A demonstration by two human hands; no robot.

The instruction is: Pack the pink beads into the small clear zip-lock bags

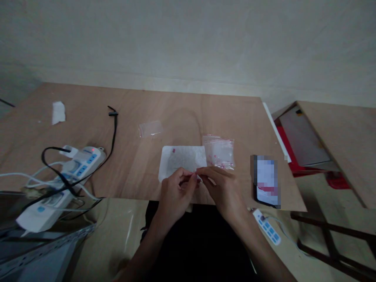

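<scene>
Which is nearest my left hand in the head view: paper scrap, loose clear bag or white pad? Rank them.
From the left hand:
1. White pad, just ahead, partly covered.
2. Loose clear bag, ahead and left.
3. Paper scrap, far left.

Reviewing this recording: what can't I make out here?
All in the head view:
What is between the left hand and right hand: they cover it.
Near edge of the white sheet: partly behind the hands.
Text on the phone: pixelated.
Contents of the plastic bags: too small and blurred.
Where the white cable leads: left edge cuts it.
</scene>
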